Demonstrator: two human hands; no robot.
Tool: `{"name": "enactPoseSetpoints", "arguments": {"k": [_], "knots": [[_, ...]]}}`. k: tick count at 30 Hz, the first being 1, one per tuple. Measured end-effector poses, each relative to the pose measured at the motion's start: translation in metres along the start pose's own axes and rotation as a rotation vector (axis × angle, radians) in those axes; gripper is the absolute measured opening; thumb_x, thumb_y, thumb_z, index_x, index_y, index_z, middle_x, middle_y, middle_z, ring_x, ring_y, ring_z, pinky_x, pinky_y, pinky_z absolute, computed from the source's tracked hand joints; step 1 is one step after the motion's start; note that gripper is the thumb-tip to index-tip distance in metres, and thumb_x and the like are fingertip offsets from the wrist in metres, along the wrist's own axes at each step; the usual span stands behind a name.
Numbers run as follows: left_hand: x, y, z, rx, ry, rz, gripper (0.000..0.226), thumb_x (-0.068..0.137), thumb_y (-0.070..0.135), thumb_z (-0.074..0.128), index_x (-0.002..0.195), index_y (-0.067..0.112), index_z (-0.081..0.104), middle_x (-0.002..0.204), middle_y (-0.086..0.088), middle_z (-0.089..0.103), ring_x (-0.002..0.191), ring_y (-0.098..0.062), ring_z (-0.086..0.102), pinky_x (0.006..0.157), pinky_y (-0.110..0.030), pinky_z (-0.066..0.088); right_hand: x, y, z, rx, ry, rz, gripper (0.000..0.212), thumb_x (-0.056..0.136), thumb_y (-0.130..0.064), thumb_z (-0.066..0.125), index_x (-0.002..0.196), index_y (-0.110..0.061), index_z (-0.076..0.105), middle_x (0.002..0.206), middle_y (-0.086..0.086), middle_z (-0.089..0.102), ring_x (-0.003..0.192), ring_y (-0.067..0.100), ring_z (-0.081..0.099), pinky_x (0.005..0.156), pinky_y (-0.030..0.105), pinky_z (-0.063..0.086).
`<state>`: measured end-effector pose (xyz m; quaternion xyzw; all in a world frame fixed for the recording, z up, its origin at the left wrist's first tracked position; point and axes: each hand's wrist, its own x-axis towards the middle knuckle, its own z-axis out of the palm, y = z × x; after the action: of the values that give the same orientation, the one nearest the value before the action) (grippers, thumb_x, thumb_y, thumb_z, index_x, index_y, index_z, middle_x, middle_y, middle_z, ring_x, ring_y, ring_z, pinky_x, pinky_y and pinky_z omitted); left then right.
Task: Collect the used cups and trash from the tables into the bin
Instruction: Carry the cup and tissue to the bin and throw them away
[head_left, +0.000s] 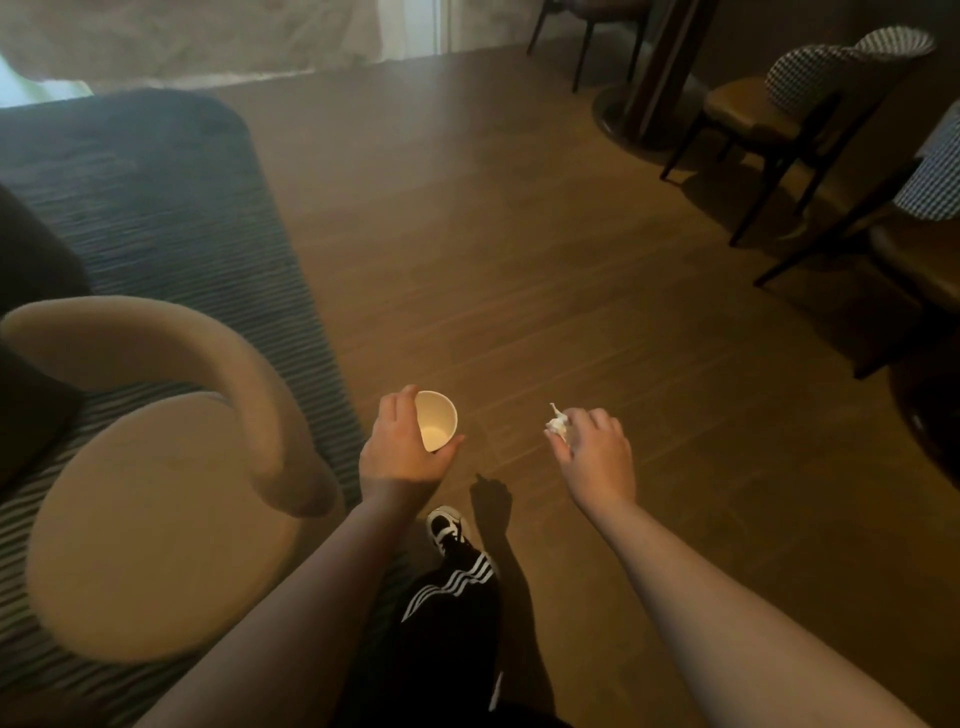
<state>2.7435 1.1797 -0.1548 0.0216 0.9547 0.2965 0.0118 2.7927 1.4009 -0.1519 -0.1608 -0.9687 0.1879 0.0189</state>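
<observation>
Nearest to me, my own leg in black trousers with white stripes (457, 587) steps forward, the black-and-white shoe (445, 527) planted on the wooden floor (519, 291). Both my bare forearms reach out over it.

My left hand (397, 447) is wrapped around a white paper cup (435, 421): the fingers curl over its far side and the thumb presses along the near edge of its base, so the cup sits tilted in my palm with its open mouth turned up toward me. The inside looks empty.

My right hand (595, 449) is held palm down, well apart from the left, with its fingertips pinched on a small crumpled white scrap of paper (557, 422). The scrap sticks out past the fingertips on the side toward the cup, hanging above the floor.

Just beside my left arm stands a beige round chair (156, 519) with a curved backrest, set on a striped rug (208, 249). Farther off, on the right, dark-legged chairs with checkered backs (810, 78) stand near a table pedestal (631, 117). Beyond them, pale curtains (208, 36) hang at the far wall.
</observation>
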Motion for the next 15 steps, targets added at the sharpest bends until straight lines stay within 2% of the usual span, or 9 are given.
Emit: {"name": "enactPoseSetpoints", "arguments": {"k": [7,11,15], "knots": [[0.129,-0.003,0.023,0.006,0.092,-0.017,0.082,0.071,0.051,0.073,0.136,0.015,0.037,0.13,-0.005,0.046,0.104,-0.024,0.054,0.072,-0.037,0.051,0.15,-0.03,0.018,-0.035,-0.047,-0.104,0.034,0.093,-0.041,0.051,0.119,-0.019,0.056,0.114,0.002,0.055,0.105,0.019,0.048,0.086,0.033,0.04],[0.211,-0.006,0.018,0.015,0.107,-0.124,0.082,0.071,0.053,0.072,0.135,0.02,0.033,0.131,-0.005,0.045,0.105,-0.026,0.055,0.074,-0.041,0.053,0.245,-0.065,0.022,-0.034,-0.068,-0.174,0.031,0.092,-0.039,0.054,0.116,-0.019,0.058,0.111,0.003,0.056,0.104,0.021,0.049,0.084,0.032,0.039],[0.279,-0.008,0.008,0.032,0.151,-0.157,0.082,0.071,0.055,0.071,0.135,0.02,0.034,0.131,-0.006,0.046,0.105,-0.026,0.056,0.073,-0.038,0.053,0.318,-0.095,0.026,-0.016,-0.087,-0.2,0.031,0.092,-0.039,0.054,0.116,-0.019,0.058,0.111,0.003,0.055,0.103,0.02,0.048,0.083,0.032,0.037]]}}
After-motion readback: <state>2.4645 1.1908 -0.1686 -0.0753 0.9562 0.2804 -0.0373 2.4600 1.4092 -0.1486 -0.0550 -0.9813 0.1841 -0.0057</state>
